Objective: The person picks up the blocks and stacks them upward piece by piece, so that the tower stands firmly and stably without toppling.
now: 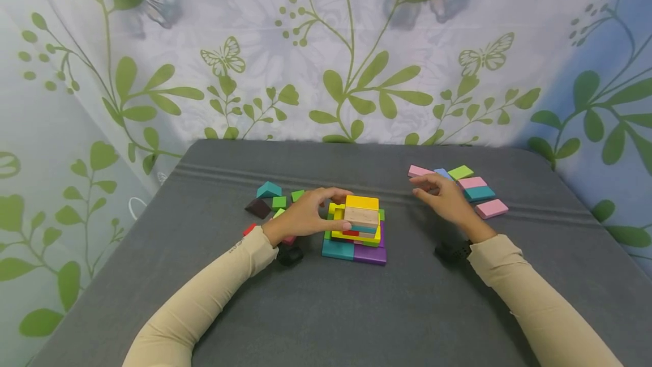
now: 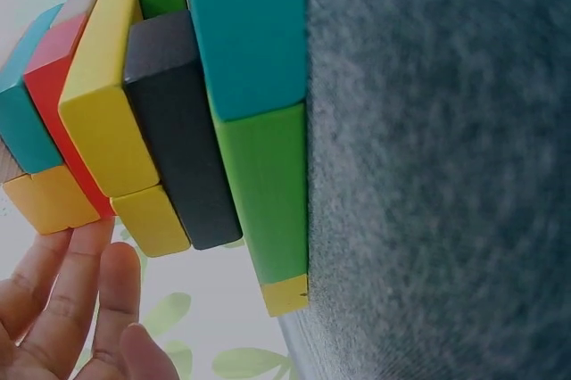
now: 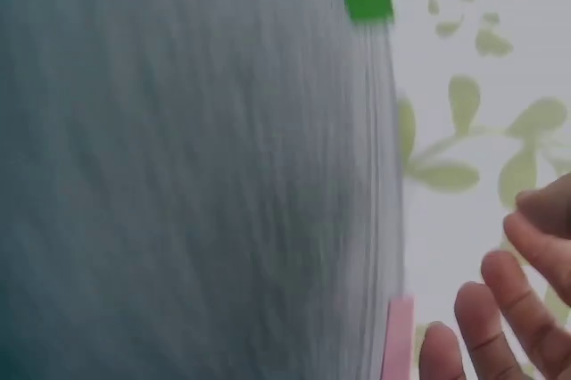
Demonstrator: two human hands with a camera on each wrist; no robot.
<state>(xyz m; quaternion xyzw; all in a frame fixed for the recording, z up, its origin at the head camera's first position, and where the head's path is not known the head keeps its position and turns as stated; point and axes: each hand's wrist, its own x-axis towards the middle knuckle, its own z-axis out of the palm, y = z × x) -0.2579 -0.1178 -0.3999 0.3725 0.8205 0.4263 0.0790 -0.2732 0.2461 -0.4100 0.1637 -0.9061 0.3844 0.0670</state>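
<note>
The stack of coloured blocks [image 1: 356,231] stands near the middle of the grey table [image 1: 326,310]; the left hand [image 1: 305,214] rests against its left side, fingers fairly straight, its grip closed on nothing, thumb touching the plain wooden block [image 1: 361,216] near the top; the right hand [image 1: 443,200] hovers apart, fingers relaxed and empty, just beside the flat pink, teal and green tiles [image 1: 471,186].

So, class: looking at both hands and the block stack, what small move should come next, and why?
Probably the right hand should close on a flat block from the group beside it. It hovers there open and holds nothing, while the left hand touches the side of the stack.
</note>
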